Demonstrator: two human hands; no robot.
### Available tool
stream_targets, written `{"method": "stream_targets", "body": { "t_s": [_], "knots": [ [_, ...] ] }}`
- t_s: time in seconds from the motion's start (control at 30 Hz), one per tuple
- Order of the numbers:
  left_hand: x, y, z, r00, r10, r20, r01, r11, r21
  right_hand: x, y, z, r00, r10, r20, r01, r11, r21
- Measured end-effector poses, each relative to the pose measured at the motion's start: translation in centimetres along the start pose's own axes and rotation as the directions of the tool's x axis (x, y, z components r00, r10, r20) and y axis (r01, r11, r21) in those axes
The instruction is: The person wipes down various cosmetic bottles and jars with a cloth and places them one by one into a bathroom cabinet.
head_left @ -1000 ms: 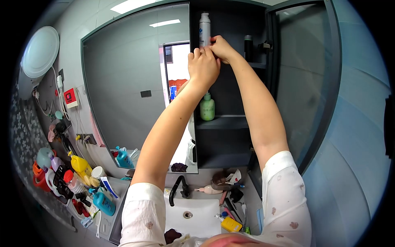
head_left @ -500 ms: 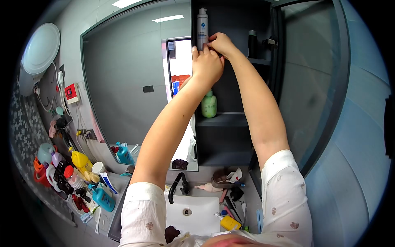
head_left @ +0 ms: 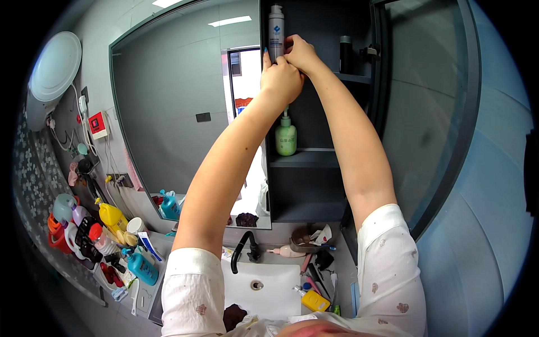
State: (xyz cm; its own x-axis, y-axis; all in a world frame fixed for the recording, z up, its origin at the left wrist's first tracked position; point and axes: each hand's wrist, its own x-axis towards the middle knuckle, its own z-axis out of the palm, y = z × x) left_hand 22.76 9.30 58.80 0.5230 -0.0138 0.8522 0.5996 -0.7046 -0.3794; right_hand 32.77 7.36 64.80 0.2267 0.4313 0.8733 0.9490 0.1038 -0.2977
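A tall grey pump bottle (head_left: 276, 31) with a blue emblem stands upright high at the left side of the dark open cabinet. My left hand (head_left: 282, 80) has its fingers closed around the lower part of this bottle, with one fingertip along its left side. From the right, my right hand (head_left: 301, 55) grips the bottle's lower right side with bent fingers. The bottle's base is hidden behind my hands. Below them, a green pump bottle (head_left: 286, 139) rests on a lower shelf (head_left: 306, 158).
A black container (head_left: 345, 54) sits on the upper right shelf. The cabinet's glass door (head_left: 421, 112) stands open at right, a mirror (head_left: 168, 101) at left. Below are a black faucet (head_left: 240, 253), a white sink (head_left: 236, 286) and a counter crowded with bottles.
The view has shifted slightly, so the cabinet and bottles appear a little higher. Both hands stay at the grey pump bottle, with small shifts of the fingers.
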Motion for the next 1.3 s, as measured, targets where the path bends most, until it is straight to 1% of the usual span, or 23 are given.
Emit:
{"method": "stream_targets", "body": {
  "t_s": [0.13,0.33,0.4,0.53,0.6,0.63,0.7,0.73,0.8,0.93,1.0,1.03,1.1,1.13,1.2,1.23,1.3],
  "knots": [
    [0.0,0.0,-0.3,0.998,0.026,0.05,-0.027,1.0,0.011,-0.5,-0.6,-0.2,0.998,0.042,0.055,-0.044,0.999,0.031],
    [-0.2,-0.2,-0.1,0.999,0.028,0.016,-0.028,0.999,0.015,-0.3,-0.6,-0.1,0.999,0.019,0.035,-0.02,1.0,0.009],
    [-0.3,-0.3,0.2,1.0,0.018,-0.018,-0.018,1.0,-0.013,-0.3,-0.5,-0.1,0.999,0.028,0.037,-0.029,0.999,0.02],
    [-0.5,-0.4,0.2,1.0,0.003,-0.017,-0.004,0.998,-0.067,-0.3,-0.3,-0.3,0.999,0.032,0.034,-0.032,0.999,0.019],
    [-0.7,-0.4,0.4,0.996,0.009,-0.093,-0.016,0.997,-0.076,-0.3,-0.1,-0.2,1.0,0.014,0.018,-0.015,0.999,0.046],
    [-0.7,-0.4,0.5,0.996,0.008,-0.094,-0.015,0.997,-0.075,-0.2,0.0,-0.2,1.0,0.013,0.019,-0.014,0.999,0.046],
    [-0.6,-0.4,0.9,0.975,0.013,-0.22,-0.035,0.995,-0.096,-0.1,0.1,0.0,1.0,0.02,-0.015,-0.019,0.998,0.052],
    [-0.5,-0.4,1.0,0.975,0.013,-0.22,-0.035,0.995,-0.096,-0.1,0.2,0.0,1.0,0.02,-0.015,-0.019,0.998,0.052],
    [-0.4,-0.4,0.7,0.996,-0.011,-0.093,0.002,0.996,-0.095,-0.2,0.4,-0.1,1.0,0.003,-0.013,-0.002,0.996,0.084],
    [-0.8,-0.2,0.6,0.996,-0.009,-0.087,-0.002,0.992,-0.125,0.1,1.2,0.0,1.0,0.013,-0.001,-0.012,0.99,0.141],
    [-1.8,0.4,0.0,0.992,-0.029,-0.123,0.023,0.999,-0.049,0.6,1.8,0.4,1.0,0.004,-0.013,-0.002,0.991,0.135],
    [-2.4,0.8,-0.3,0.992,-0.029,-0.119,0.023,0.999,-0.048,0.9,2.1,0.6,1.0,0.006,-0.011,-0.005,0.99,0.138],
    [-4.2,1.5,-1.2,0.927,-0.008,-0.375,-0.047,0.99,-0.137,1.0,2.1,0.7,0.999,0.031,-0.011,-0.028,0.983,0.181],
    [-5.1,1.8,-1.3,0.928,-0.006,-0.372,-0.047,0.99,-0.135,0.9,2.0,0.7,0.999,0.032,-0.01,-0.03,0.982,0.185],
    [-6.9,2.3,-1.2,0.959,0.003,-0.284,-0.067,0.973,-0.219,0.3,0.9,0.4,0.997,0.071,0.032,-0.076,0.985,0.154],
    [-7.6,2.4,-0.7,0.964,0.009,-0.266,-0.073,0.971,-0.229,0.1,0.6,0.5,0.997,0.071,0.032,-0.075,0.985,0.156],
    [-8.5,2.2,0.1,0.967,0.01,-0.254,-0.074,0.967,-0.243,0.0,0.3,0.8,1.0,0.001,-0.026,-0.002,0.999,-0.051]
  ]
}}
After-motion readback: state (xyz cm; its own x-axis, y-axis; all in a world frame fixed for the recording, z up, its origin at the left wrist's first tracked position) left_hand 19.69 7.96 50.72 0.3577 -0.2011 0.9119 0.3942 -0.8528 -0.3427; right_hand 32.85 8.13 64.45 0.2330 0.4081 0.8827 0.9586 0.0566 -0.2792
